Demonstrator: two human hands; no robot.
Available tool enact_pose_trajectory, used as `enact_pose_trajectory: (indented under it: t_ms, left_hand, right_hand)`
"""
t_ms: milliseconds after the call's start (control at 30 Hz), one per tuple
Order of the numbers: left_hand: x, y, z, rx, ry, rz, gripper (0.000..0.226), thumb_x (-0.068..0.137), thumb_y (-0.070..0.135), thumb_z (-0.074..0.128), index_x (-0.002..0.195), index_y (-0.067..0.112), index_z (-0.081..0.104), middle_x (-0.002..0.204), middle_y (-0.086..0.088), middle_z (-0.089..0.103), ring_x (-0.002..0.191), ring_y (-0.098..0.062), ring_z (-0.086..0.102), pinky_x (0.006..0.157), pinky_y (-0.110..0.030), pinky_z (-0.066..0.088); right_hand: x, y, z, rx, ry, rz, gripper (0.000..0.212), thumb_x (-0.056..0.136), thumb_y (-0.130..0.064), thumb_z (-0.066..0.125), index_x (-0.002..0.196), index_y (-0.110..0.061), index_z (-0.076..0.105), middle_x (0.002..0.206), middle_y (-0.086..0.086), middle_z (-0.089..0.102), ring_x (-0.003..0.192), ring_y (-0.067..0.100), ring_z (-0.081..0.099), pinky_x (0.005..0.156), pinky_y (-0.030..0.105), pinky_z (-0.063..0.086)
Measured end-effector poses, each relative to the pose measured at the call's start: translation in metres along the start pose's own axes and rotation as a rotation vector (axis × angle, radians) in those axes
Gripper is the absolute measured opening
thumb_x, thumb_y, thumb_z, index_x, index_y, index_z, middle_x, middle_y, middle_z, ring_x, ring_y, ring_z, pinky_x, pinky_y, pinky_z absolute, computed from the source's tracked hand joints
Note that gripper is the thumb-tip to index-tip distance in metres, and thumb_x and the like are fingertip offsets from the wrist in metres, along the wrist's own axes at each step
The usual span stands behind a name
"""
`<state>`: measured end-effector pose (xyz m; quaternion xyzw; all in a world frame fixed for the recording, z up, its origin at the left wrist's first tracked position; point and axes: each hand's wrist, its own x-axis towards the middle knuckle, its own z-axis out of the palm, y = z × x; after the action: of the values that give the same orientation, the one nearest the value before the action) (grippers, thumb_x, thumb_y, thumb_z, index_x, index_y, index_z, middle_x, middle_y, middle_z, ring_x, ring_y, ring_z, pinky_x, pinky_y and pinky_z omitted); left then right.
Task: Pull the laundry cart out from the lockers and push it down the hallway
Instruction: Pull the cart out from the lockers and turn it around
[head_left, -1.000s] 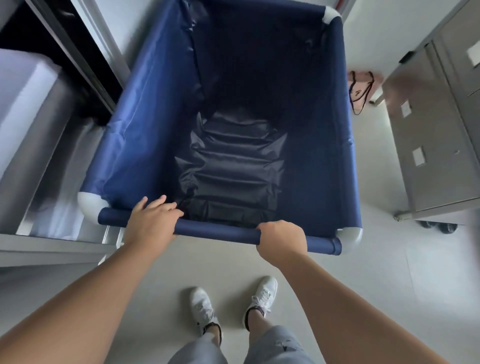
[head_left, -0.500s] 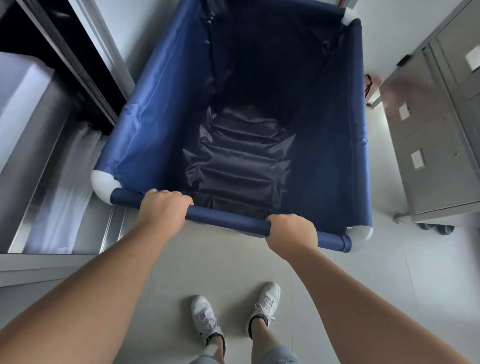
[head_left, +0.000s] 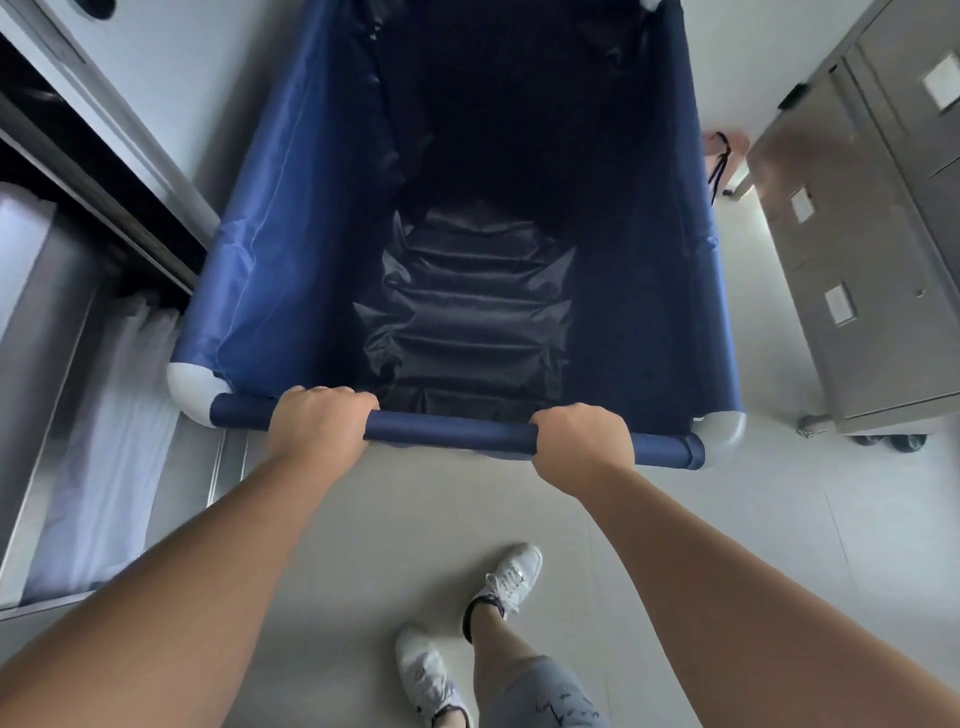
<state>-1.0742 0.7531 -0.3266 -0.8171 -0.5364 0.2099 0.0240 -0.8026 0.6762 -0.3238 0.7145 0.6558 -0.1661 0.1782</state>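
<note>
Since a second ago, your left hand (head_left: 317, 421) has gone from resting open-fingered on the near rail (head_left: 452, 428) to a full wrap around it, and your feet have shifted from side by side to a stride, right shoe (head_left: 511, 577) ahead of the left shoe (head_left: 426, 675). The cart's near left corner cap (head_left: 195, 387) now sits farther right, clear of the shelving. Judgement: the pull-out phase is ending and the cart is lined up for the push down the hallway.

Working from left to right:

1. Shelving unit (head_left: 41, 322), left edge. It holds white folded linen (head_left: 104, 441) in the lower bay. The cart's left side passes close beside it; whether they touch cannot be told.
2. Left hand: closed around the near rail, left of centre.
3. Laundry cart (head_left: 291, 234), centre, on the floor (head_left: 415, 519) directly ahead of you, extending to the far side. Its blue fabric bin is empty; only the wrinkled dark liner (head_left: 467, 322) shows at the bottom.
4. Right hand (head_left: 582, 441): closed around the same rail, right of centre.
5. Metal lockers (head_left: 872, 270), right side, on casters, standing apart from the cart with bare floor between. A pink bag (head_left: 724, 156) lies on the floor at the far right, just past the cart's right wall.

Keep both grips closed and steer midway between shelving and lockers.
</note>
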Motion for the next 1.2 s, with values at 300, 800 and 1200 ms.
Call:
enact_pose_trajectory:
  t_ms: [300, 800, 1200]
  left_hand:
    - [0.063, -0.006, -0.026, -0.037, -0.087, -0.016, 0.029, 0.075, 0.011, 0.059, 0.094, 0.033, 0.064, 0.085, 0.006, 0.059, 0.069, -0.016, 0.046, 0.068, -0.030, 0.031]
    - [0.197, -0.029, -0.067, 0.009, -0.070, 0.016, 0.026, 0.077, 0.011, 0.058, 0.091, 0.032, 0.059, 0.082, 0.007, 0.059, 0.068, -0.016, 0.051, 0.068, -0.030, 0.035]
    - [0.322, -0.046, -0.104, 0.012, -0.091, 0.079, 0.030, 0.071, 0.008, 0.059, 0.088, 0.032, 0.054, 0.066, 0.007, 0.046, 0.063, -0.016, 0.047, 0.062, -0.031, 0.031]
  right_hand:
    - [0.058, 0.021, -0.035, -0.003, -0.033, -0.042, 0.017, 0.082, -0.020, 0.051, 0.093, -0.031, 0.056, 0.069, -0.008, 0.051, 0.062, 0.016, 0.050, 0.054, 0.030, 0.038]
    - [0.164, 0.039, -0.083, -0.037, 0.156, 0.047, 0.015, 0.078, -0.017, 0.055, 0.083, -0.031, 0.053, 0.065, -0.009, 0.045, 0.076, 0.019, 0.042, 0.072, 0.034, 0.026]
    - [0.266, 0.047, -0.148, -0.037, 0.092, 0.351, 0.029, 0.078, -0.011, 0.062, 0.100, -0.031, 0.065, 0.092, -0.002, 0.051, 0.108, 0.028, 0.043, 0.108, 0.049, 0.024]
